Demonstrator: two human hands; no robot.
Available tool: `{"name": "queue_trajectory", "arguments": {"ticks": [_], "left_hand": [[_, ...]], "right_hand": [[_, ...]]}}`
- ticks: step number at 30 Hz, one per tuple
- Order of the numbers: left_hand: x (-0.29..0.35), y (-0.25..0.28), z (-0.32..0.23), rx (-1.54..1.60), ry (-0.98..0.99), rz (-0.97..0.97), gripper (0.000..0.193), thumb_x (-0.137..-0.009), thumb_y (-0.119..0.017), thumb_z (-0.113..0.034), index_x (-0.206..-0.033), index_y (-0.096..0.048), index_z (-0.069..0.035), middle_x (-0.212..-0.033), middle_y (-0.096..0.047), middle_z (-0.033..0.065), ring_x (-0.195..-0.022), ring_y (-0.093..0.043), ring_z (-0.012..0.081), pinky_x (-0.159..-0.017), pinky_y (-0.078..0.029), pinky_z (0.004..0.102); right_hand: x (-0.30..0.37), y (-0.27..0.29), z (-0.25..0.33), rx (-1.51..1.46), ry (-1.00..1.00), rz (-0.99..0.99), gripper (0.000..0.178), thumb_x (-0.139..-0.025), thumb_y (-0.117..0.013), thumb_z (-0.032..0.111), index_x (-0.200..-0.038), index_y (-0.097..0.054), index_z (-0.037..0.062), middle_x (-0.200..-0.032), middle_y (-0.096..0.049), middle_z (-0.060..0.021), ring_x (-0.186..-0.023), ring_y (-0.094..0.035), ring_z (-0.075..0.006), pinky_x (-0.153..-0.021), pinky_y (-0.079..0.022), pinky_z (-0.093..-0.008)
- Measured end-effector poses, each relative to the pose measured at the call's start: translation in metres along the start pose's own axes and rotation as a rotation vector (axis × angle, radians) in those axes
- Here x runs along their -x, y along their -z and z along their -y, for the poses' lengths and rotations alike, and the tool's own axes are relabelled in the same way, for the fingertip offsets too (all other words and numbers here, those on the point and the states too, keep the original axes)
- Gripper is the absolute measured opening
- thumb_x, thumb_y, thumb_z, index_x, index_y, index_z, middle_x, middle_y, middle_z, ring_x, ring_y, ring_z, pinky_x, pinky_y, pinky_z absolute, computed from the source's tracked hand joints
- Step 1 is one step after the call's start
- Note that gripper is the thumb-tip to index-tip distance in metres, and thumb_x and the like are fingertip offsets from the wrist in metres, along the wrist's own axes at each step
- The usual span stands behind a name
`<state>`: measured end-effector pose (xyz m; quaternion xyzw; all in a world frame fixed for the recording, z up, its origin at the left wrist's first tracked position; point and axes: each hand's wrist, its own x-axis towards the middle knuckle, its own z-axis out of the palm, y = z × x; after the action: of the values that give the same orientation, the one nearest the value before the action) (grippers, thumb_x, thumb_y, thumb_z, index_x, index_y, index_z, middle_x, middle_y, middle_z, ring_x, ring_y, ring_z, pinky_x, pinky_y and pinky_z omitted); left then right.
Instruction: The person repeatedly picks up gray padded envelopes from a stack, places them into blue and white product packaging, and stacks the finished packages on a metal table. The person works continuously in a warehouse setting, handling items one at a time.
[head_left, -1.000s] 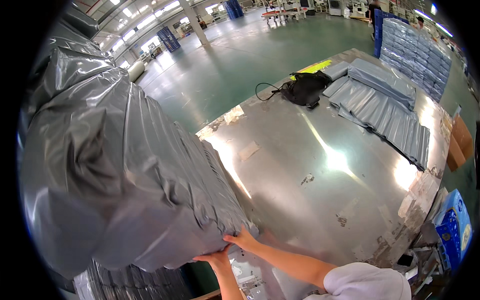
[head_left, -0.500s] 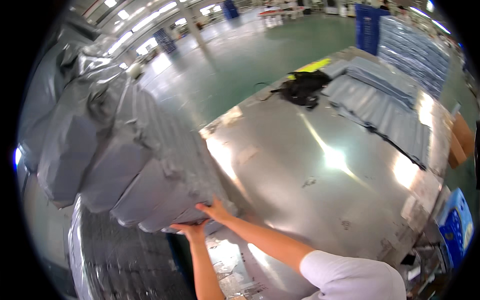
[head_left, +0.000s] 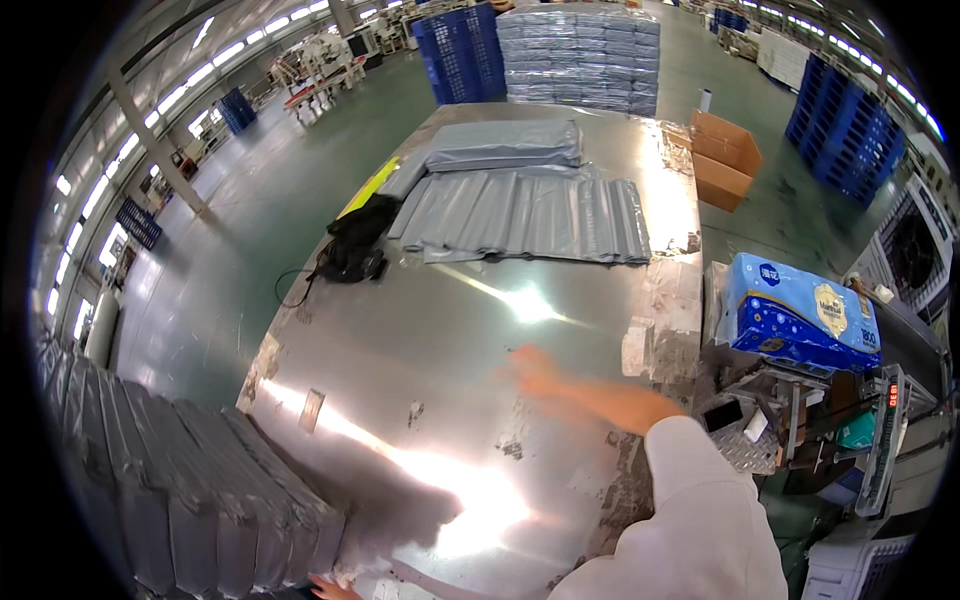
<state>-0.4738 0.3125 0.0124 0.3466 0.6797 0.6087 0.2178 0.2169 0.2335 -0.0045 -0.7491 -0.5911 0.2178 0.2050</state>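
Note:
My right hand (head_left: 532, 374) is over the middle of the metal table (head_left: 350, 345), its fingers smeared by motion. Nothing can be made out in it. Only part of my left hand (head_left: 332, 588) shows at the lower edge, beside the near end of a row of grey plastic-wrapped bundles (head_left: 190, 520). Whether it touches them is hidden. Farther up the table lie an overlapping row of flat grey plastic bags (head_left: 530, 215) and a grey bag stack (head_left: 505, 145) behind it.
A black cloth-like bundle (head_left: 355, 240) and a yellow strip (head_left: 368, 188) lie at the table's left edge. To the right are a blue tissue pack (head_left: 800, 315), a cardboard box (head_left: 722, 160) and a scale display (head_left: 885, 440). Blue pallets (head_left: 460, 55) and a wrapped stack (head_left: 580, 55) stand behind.
Both hands were on the grey bundles at the left. My right hand has moved away over the table, and my left is down at the lower edge. The view has swung right.

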Motion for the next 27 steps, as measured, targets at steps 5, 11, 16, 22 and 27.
{"name": "queue_trajectory", "arguments": {"ticks": [5, 11, 16, 22, 27], "left_hand": [[0.204, -0.037, -0.014, -0.500, -0.291, 0.162, 0.073, -0.071, -0.050, -0.050, -0.130, -0.017, -0.023, -0.134, -0.018, 0.0138, -0.123, -0.020, 0.0342, -0.080, -0.038, 0.0546], [0.373, -0.124, -0.028, -0.636, -0.486, 0.797, 0.065, -0.073, -0.052, -0.041, -0.127, -0.024, -0.017, -0.131, -0.024, 0.0170, -0.122, -0.023, 0.0342, -0.085, -0.036, 0.0515], [0.429, -0.149, -0.047, -0.725, -0.544, 0.987, 0.059, -0.075, -0.053, -0.033, -0.125, -0.031, -0.011, -0.128, -0.030, 0.0198, -0.122, -0.026, 0.0343, -0.089, -0.033, 0.0489], [0.446, -0.165, -0.053, -0.768, -0.650, 1.059, 0.051, -0.077, -0.055, -0.023, -0.122, -0.038, -0.005, -0.124, -0.036, 0.0230, -0.121, -0.029, 0.0343, -0.094, -0.030, 0.0458], [0.452, -0.163, -0.055, -0.812, -0.594, 1.076, 0.050, -0.078, -0.056, -0.017, -0.122, -0.040, -0.001, -0.126, -0.035, 0.0249, -0.124, -0.024, 0.0341, -0.100, -0.023, 0.0438]], "right_hand": [[-0.027, 0.100, -0.208, 0.783, -0.116, -0.499, 0.048, -0.080, -0.047, 0.023, -0.125, -0.038, 0.0113, -0.133, -0.032, -0.0131, -0.127, -0.021, -0.0273, -0.102, -0.014, -0.0493], [-0.092, 0.113, -0.311, 0.791, 0.258, -0.193, 0.041, -0.085, -0.038, 0.023, -0.125, -0.038, 0.0175, -0.136, -0.031, -0.0016, -0.127, -0.024, -0.0173, -0.103, -0.018, -0.0404], [-0.104, 0.114, -0.280, 0.557, 0.175, -0.312, 0.043, -0.079, -0.049, 0.021, -0.119, -0.041, 0.0107, -0.125, -0.041, -0.0055, -0.118, -0.035, -0.0200, -0.093, -0.030, -0.0371], [-0.142, 0.155, -0.328, 0.707, 0.100, -0.414, 0.043, -0.071, -0.058, 0.022, -0.112, -0.047, 0.0123, -0.108, -0.050, -0.0055, -0.106, -0.043, -0.0203, -0.085, -0.033, -0.0326], [-0.173, 0.202, -0.361, 1.118, 0.055, 0.111, 0.031, -0.072, -0.055, 0.024, -0.102, -0.057, 0.0168, -0.093, -0.057, -0.0018, -0.103, -0.044, -0.0166, -0.087, -0.030, -0.0325]]}}
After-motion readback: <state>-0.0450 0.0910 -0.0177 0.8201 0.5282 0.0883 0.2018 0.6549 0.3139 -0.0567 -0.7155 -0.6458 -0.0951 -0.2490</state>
